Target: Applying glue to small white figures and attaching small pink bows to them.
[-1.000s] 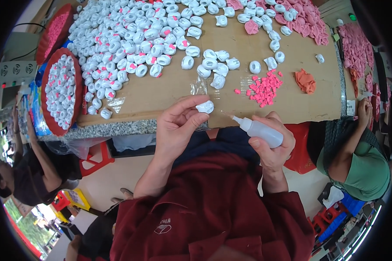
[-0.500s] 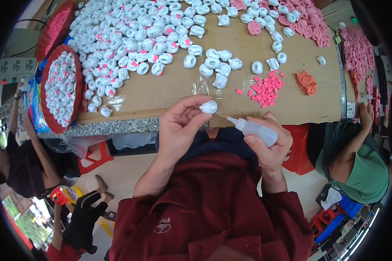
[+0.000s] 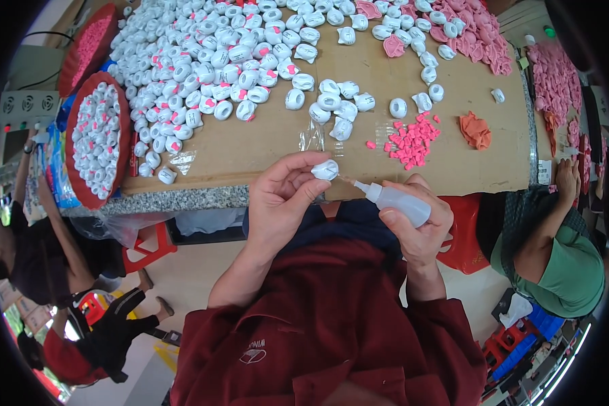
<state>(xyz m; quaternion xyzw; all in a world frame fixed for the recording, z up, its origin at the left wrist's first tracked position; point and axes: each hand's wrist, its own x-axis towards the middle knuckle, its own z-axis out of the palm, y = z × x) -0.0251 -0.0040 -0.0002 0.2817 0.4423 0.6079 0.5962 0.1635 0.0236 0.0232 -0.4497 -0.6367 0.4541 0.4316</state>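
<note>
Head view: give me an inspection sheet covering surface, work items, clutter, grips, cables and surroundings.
Surface: brown cardboard over speckled stone.
Work items: held white piece, squeeze bottle, piled white pieces, small pink parts.
Clutter: crumpled orange scrap.
Grips: left grip pinches the held white piece; right grip holds the squeeze bottle, nozzle close to that piece, contact unclear.
Cables: thin dark cable, upper left.
Surroundings: person in green at right, person in dark clothing at left.

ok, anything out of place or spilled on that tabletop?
No obvious spill. Mildly odd: one white piece lies alone near the right edge of the cardboard, away from the white heap; a crumpled orange scrap sits right of the small pink bits.
</note>
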